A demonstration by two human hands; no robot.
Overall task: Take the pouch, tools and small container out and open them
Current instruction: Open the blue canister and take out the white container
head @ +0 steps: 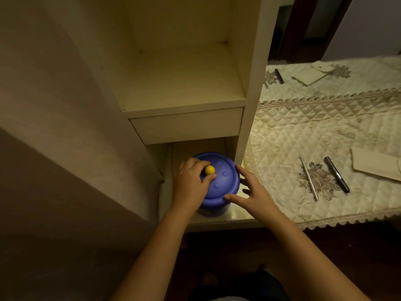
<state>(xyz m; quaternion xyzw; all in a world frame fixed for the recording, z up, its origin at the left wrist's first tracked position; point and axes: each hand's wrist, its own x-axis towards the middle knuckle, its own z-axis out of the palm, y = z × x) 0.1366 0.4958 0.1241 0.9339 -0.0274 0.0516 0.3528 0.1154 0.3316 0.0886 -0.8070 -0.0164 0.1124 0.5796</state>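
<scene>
So we're at the small container step, I'd say. The blue container [217,185] sits at the front of the bottom cubby of the cream shelf unit [186,114], right next to the desk with the quilted cloth [303,131]. Its domed lid has a little yellow knob [209,170] in the middle and a few raised bumps around it.

The left hand [191,181] is on top of the lid, thumb and fingers curled in around the yellow knob, pinching it or very nearly so. The right hand [249,190] has its fingers spread apart, tips touching the lid's right rim and side, more bracing than gripping.

Next move, as I read it: either lift the whole tub out onto the cloth, or hold the body steady with the right hand and pull the lid up by the knob. The right hand would need a proper wrap around the body first (a spread hand won't hold it down if the lid is tight).

The tools look already out: a thin metal rod [309,178] and a dark pen-like tool [336,174] lie well apart from the tub on the cloth, with a pale flat pouch [375,166] cut off at the right edge. Another dark stick and some flat pale pieces sit farther back, too dim to identify. The tub's body is mostly hidden under the lid and hands, so no idea what's inside.
</scene>
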